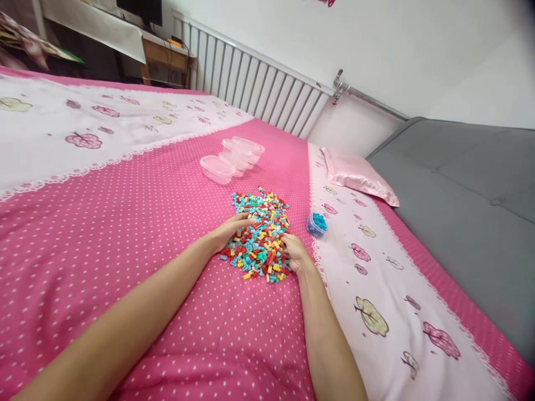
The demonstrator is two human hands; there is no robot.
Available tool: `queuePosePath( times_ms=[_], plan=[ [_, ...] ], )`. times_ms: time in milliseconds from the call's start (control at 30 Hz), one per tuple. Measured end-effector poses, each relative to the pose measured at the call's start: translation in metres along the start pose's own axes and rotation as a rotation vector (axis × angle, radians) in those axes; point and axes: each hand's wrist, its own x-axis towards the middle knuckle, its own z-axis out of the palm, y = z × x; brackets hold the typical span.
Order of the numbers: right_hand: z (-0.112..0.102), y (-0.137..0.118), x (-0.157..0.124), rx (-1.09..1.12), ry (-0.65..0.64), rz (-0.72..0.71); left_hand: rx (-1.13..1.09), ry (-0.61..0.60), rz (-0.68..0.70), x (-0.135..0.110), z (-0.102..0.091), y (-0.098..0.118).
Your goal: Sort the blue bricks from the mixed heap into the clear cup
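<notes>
A heap of small toy building bricks (263, 239) in red, turquoise, yellow and cream lies spread on the pink dotted bedsheet (167, 223). From the left, my left hand (232, 229) reaches over the heap's edge, its fingers stretched out across the bricks. My right hand (296, 252) is at the right edge of the heap with its fingers curled inward; whatever is between them is too small to make out. Just beyond that hand, a small clear tub (316, 227) holds blue bricks.
Several clear plastic tubs (232, 159) stand grouped behind the heap. A pink satin pillow (357, 172) lies at the far right, near the grey padded headboard (468, 184). A metal railing (251, 72) runs along the wall, with a desk (163, 55) at the back left.
</notes>
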Motion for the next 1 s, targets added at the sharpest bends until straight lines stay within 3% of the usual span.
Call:
queuePosePath(
  times_ms=[67,200,267,500,667,833,933,1000],
  plan=[
    [0.004,-0.001,0.001,0.009,-0.001,0.009,-0.053,-0.019,-0.016,0.005,0.005,-0.001],
    [0.011,-0.004,-0.003,0.037,-0.014,0.016,-0.197,-0.198,-0.088,0.007,0.011,-0.003],
    [0.014,-0.006,-0.005,0.077,-0.038,-0.007,-0.251,-0.224,-0.085,0.004,0.014,-0.002],
    [0.013,-0.018,-0.015,0.022,-0.086,-0.156,-0.123,-0.242,0.15,-0.013,0.019,0.012],
    [0.005,-0.032,-0.029,-0.079,-0.206,-0.205,0.045,-0.31,0.255,-0.022,0.012,0.018],
    [-0.001,-0.044,-0.043,-0.233,-0.347,-0.209,0.002,-0.469,0.269,-0.025,-0.002,0.02],
    [-0.006,-0.05,-0.051,-0.295,-0.331,-0.209,-0.039,-0.519,0.192,-0.027,-0.009,0.024],
    [-0.009,-0.054,-0.054,-0.32,-0.282,-0.221,-0.052,-0.481,0.158,-0.027,-0.012,0.027]
  ],
)
